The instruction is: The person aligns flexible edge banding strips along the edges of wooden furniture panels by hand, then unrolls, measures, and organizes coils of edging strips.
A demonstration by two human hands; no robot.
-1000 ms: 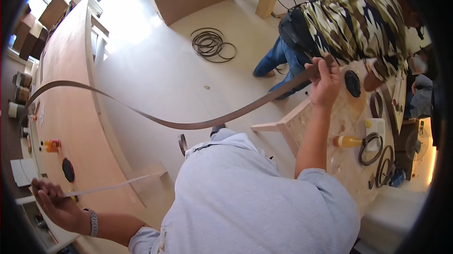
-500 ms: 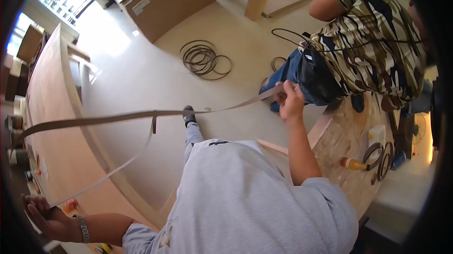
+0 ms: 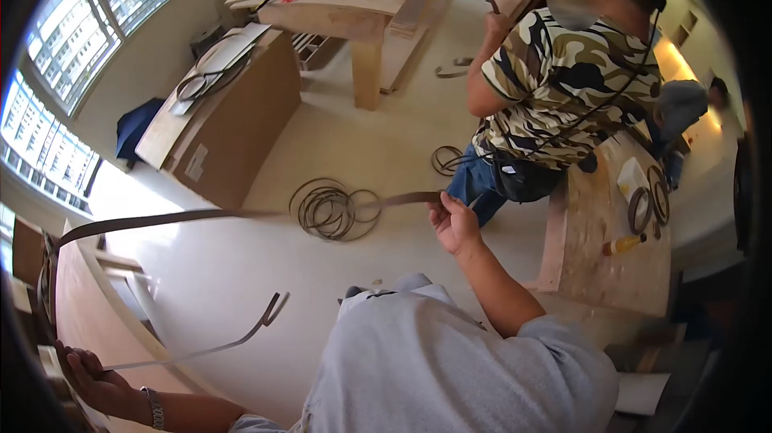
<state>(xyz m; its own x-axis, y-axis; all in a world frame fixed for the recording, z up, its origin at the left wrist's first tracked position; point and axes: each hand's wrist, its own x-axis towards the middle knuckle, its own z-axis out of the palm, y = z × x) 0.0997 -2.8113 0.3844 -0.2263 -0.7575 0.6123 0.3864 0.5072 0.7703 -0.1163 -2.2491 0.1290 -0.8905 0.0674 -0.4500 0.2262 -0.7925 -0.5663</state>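
Observation:
A long brown strip (image 3: 173, 219) stretches across the view in the air. My right hand (image 3: 455, 222) pinches its right end, near the middle of the view. At the lower left, my left hand (image 3: 95, 381) is closed around part of the strip, above the curved wooden panel. From this hand a thin pale length (image 3: 205, 350) runs right and ends in a bent brown tip. Beyond the strip, a coil of brown strip (image 3: 322, 212) lies on the floor.
A person in a camouflage shirt (image 3: 555, 87) stands at the right beside a wooden table (image 3: 595, 272) with coils and a bottle (image 3: 624, 245). A brown box-like cabinet (image 3: 249, 127) is at upper left, a workbench (image 3: 338, 19) behind it. Another person (image 3: 679, 107) is far right.
The view has tilted up and shows more windows and the workbench. My right hand has moved left and lower in view, still holding the strip. The other person has raised a hand with a board.

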